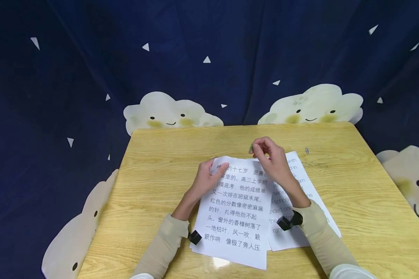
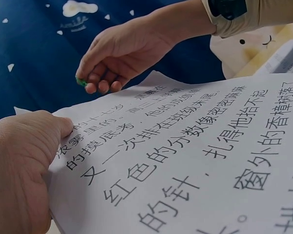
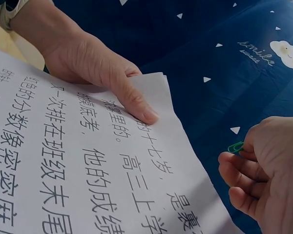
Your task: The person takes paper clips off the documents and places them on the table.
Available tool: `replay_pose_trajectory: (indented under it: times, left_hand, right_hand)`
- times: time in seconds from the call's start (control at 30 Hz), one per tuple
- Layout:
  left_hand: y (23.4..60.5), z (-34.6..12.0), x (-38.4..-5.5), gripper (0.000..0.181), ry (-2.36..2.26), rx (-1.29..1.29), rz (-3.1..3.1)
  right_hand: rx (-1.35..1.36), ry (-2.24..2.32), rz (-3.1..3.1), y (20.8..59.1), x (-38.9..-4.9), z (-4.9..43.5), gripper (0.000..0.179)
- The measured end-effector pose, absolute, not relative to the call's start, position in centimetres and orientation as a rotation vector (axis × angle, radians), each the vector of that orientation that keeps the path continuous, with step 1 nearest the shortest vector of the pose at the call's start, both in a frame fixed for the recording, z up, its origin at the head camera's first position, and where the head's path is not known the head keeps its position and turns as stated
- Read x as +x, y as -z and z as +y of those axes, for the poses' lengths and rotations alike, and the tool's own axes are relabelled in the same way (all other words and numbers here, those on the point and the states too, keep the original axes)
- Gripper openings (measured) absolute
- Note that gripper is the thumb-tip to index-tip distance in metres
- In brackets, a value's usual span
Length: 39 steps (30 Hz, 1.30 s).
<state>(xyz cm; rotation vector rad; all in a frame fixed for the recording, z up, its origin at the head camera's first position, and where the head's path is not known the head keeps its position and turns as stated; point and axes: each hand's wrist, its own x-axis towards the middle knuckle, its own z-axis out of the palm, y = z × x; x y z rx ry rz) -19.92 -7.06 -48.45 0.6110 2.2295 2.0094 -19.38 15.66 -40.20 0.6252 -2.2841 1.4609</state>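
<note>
Sheets of paper (image 1: 235, 213) printed with large Chinese characters are gripped at their upper left by my left hand (image 1: 209, 176), thumb on top and fingers underneath. Their top edge is lifted off the table. Between thumb and forefinger my right hand (image 1: 274, 161) pinches a small green paper clip (image 3: 236, 146). The clip is just beyond the top edge of the sheets, apart from the paper. In the left wrist view the right hand (image 2: 132, 53) hovers above that edge, its other fingers loosely curled.
Pages with English print (image 1: 321, 209) lie on the wooden table (image 1: 153, 166), partly under the right forearm. Another paper clip (image 1: 307, 150) lies beyond their top right corner. A dark blue curtain (image 1: 181, 46) with cloud pictures hangs behind the table.
</note>
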Motion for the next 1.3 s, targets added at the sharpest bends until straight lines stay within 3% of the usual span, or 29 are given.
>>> replay_pose_trajectory:
  times: [1.3]
  left_hand:
    - [48.5,-11.0,-22.4,0.027,-2.099,0.472,2.342]
  right_hand:
    - [0.417,-1.467,-2.192,40.4,-21.6,19.7,0.014]
